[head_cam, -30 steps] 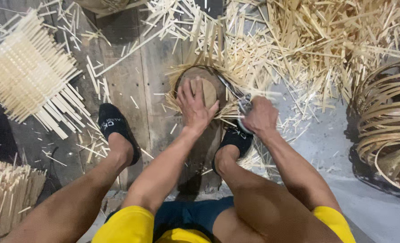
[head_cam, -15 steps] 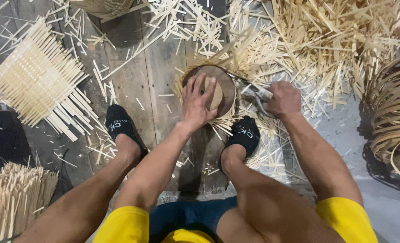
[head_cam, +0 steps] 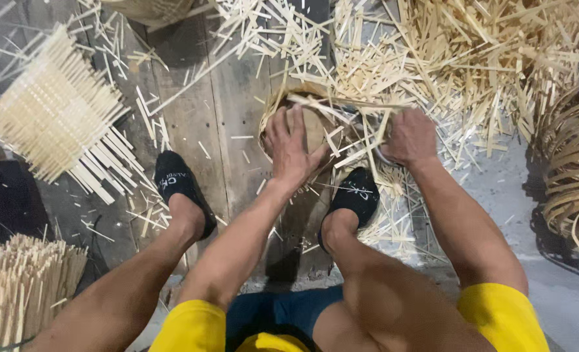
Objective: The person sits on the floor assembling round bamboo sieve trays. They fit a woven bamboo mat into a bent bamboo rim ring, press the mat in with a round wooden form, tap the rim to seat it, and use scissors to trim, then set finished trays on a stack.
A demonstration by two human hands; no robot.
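A round wooden chopping block (head_cam: 321,127) stands on the plank floor between my feet. My left hand (head_cam: 293,146) lies flat on its top, fingers spread, palm pressing down. Just right of the block my right hand (head_cam: 410,137) is closed in a fist around a loose bunch of thin bamboo strips (head_cam: 361,133) that stick out across the block's rim. Anything else in that fist is hidden. My feet in black slippers (head_cam: 175,182) (head_cam: 355,192) sit on either side of the block.
Cut bamboo slivers (head_cam: 472,58) are heaped at the top right. A woven bamboo mat (head_cam: 55,114) lies at the left, a bundle of sticks (head_cam: 22,287) at the lower left. Coiled bamboo bands (head_cam: 573,156) sit at the right edge. A basket (head_cam: 149,10) is at the top.
My right hand has moved from beside the block to a spot farther right and closed on strips now lying over the rim. The left hand stays on the block.
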